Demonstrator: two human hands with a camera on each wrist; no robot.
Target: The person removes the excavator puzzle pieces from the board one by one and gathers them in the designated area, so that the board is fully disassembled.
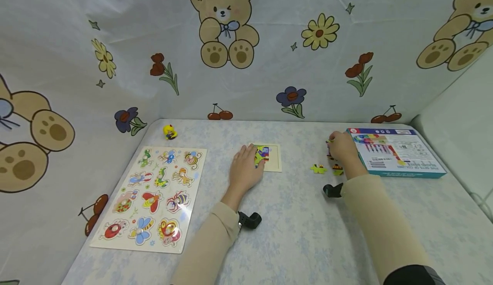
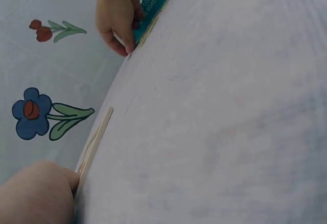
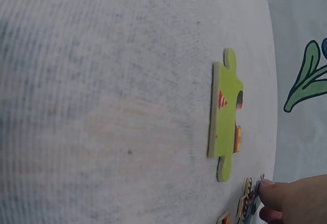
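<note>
In the head view my left hand (image 1: 245, 168) lies over the left side of a small square wooden puzzle tray (image 1: 274, 162), its fingers extended. Part of a colourful picture made of joined puzzle pieces (image 1: 263, 152) shows beside it. Next to the box, my right hand (image 1: 344, 149) pinches a small puzzle piece at the table; in the right wrist view the thumb (image 3: 272, 192) is against a bluish piece. Nearer me lie a lime-green puzzle piece (image 1: 319, 169) and a yellow-and-dark one (image 1: 337, 170). My fingers partly hide other pieces.
On the left lies a large board of insect pictures (image 1: 154, 195), with a small yellow-haired figurine (image 1: 169, 132) behind it. A teal-edged box (image 1: 398, 152) sits right of my right hand. A patterned cloth (image 1: 265, 79) hangs along the table's back edge.
</note>
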